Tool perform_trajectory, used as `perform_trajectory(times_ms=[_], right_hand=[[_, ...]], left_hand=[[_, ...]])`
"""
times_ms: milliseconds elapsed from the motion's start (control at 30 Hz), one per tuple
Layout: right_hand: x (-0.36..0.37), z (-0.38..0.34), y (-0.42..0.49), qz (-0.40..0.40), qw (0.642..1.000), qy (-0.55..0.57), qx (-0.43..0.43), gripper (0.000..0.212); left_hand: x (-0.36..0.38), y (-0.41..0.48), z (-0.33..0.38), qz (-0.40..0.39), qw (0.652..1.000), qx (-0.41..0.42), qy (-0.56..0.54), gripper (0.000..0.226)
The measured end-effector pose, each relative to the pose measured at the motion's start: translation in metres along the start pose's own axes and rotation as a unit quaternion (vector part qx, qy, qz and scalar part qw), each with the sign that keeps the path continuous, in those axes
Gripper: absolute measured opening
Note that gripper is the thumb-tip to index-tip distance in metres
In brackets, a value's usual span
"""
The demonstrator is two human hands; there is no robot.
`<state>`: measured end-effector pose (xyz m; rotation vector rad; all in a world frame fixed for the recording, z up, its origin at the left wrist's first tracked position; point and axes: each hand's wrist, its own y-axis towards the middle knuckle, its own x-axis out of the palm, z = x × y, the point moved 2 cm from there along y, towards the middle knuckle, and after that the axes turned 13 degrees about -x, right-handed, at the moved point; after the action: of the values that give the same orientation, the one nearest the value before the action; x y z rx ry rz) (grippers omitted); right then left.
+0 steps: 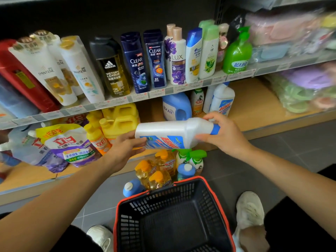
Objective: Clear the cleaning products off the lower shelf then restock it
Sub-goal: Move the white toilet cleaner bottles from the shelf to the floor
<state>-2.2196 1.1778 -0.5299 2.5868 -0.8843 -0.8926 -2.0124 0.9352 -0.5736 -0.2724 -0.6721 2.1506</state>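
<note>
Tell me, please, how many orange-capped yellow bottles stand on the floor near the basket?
3. The leftmost bottle; the rear bottle, nearest the lower shelf; the front bottle, beside the basket. Others may be hidden.

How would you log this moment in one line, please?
white bottle: horizontal | left hand: holds base | right hand: grips neck | basket: looks empty, on floor | floor bottles: grouped between basket and lower shelf
</note>
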Motion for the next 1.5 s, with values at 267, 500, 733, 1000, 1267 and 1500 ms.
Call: perform_trajectory(times_ms=[267, 500, 733, 1000, 1267, 1500], right_hand=[[-0.039, -0.021, 0.039, 0.056, 0.998, -0.038, -0.005, 0.032], [-0.057, 0.002, 0.041, 0.003, 0.987, -0.161, 0.005, 0.035], [-0.057, 0.081, 0.033, -0.060, 0.971, -0.214, 0.091, 0.034], [-0.018, 0.166, 0.014, -0.195, 0.928, -0.251, 0.194, 0.049], [0.019, 0.200, 0.005, -0.306, 0.894, -0.240, 0.223, 0.041], [0.021, 0.209, 0.071, -0.157, 0.937, -0.165, 0.265, 0.044]], left_hand=[[0.050, 0.022, -0.015, -0.071, 0.976, -0.044, 0.201, 0.034], [0.074, 0.042, -0.026, -0.062, 0.878, 0.102, 0.464, 0.033], [0.097, 0.092, -0.038, 0.010, 0.709, 0.202, 0.676, 0.039], [0.099, 0.142, -0.087, 0.047, 0.724, 0.119, 0.678, 0.072], [0.083, 0.147, -0.105, 0.086, 0.708, 0.229, 0.663, 0.071], [0.080, 0.163, -0.097, 0.110, 0.837, 0.211, 0.493, 0.048]])
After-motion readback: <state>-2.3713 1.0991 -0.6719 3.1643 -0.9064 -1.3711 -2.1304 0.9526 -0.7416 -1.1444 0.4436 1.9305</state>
